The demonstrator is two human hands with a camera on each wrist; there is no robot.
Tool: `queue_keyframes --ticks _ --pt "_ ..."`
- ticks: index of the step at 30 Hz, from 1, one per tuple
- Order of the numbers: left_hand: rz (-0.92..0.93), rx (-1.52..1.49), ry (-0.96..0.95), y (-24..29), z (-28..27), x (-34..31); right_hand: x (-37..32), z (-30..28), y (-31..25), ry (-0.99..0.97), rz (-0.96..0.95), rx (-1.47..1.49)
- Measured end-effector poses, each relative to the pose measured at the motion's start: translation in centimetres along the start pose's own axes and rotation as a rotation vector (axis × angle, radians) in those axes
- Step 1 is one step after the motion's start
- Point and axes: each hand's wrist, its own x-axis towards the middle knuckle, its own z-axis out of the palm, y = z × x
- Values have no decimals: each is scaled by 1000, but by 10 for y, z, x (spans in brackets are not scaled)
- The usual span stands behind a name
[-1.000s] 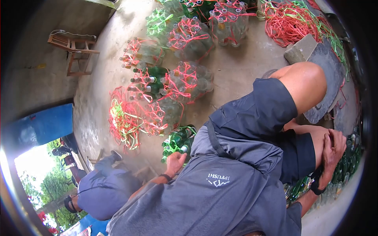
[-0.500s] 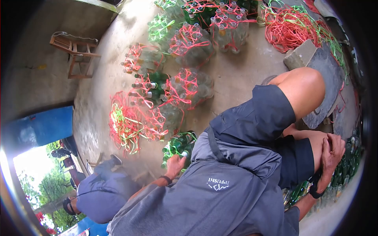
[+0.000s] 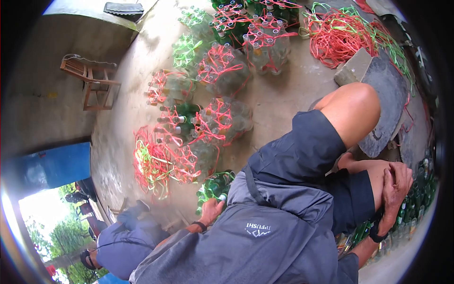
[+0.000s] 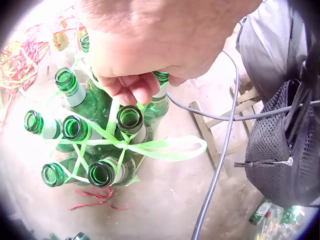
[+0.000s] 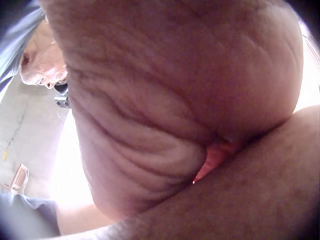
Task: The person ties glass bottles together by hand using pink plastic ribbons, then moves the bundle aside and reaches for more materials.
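Observation:
A bundle of green glass bottles point(image 4: 75, 127) stands upright on the floor, bound across the necks with bright green plastic strap point(image 4: 121, 145) knotted into a loop. My left hand point(image 3: 212, 210) is above this bundle at the side of my body. In the left wrist view, its curled fingers point(image 4: 131, 90) hold the strap between the bottle necks. My right hand point(image 3: 398, 183) rests over my bent knee, holding nothing. The right wrist view shows mostly its creased palm point(image 5: 150, 115) against the leg.
Strapped bundles of clear bottles point(image 3: 224, 71) and tangled red strap point(image 3: 338, 38) lie on the floor. More green bottles point(image 3: 416, 199) stand beside my right arm. Another person point(image 3: 123, 244) bends low to my left. A wooden chair point(image 3: 90, 80) is by the wall. A grey cable point(image 4: 222, 150) hangs near my left hand.
The head view has tilted, so the whole scene sits lower in the picture. My left hand stays at the green bundle and my right hand stays on the knee.

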Motion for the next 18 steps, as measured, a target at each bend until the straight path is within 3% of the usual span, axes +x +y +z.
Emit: queue_keyframes --ticks 18 --pt "-31 -20 -66 -13 -5 1 3 -8 -15 -8 0 7"
